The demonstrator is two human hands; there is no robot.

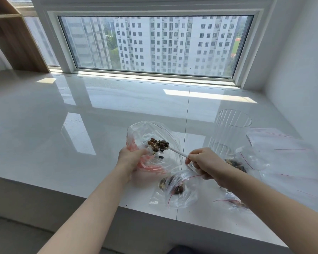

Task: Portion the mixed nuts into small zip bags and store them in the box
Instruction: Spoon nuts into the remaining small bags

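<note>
White glossy desk [81,110] under window [154,44] is carrying everything; wooden shelf unit [11,37] is standing at far L. Clear ribbed container [229,132] is standing upright at R, near desk's R side, looking mostly empty. Pile of empty zip bags [286,158] w/ red seal lines is lying flat to R of container, blurry.

Big open zip bag [154,143] is sitting centre-front, mouth facing the person; L hand [130,158] is gripping its near-L edge, fingers curled round the plastic. R hand [204,164] is pinching handle end of white spoon [174,152], fingers clenched on it; spoon bowl is reaching inside the big bag, loaded w/ mixed nuts [158,143]. A few loose nuts are lying lower in bag.

Small filled zip bag [174,189] is lying near front edge, just below R hand, nuts inside. Another small bag w/ nuts [237,164] is lying at container's base, partly behind R wrist. Third one [235,201] is partly hidden under R forearm, contents unclear.
</note>
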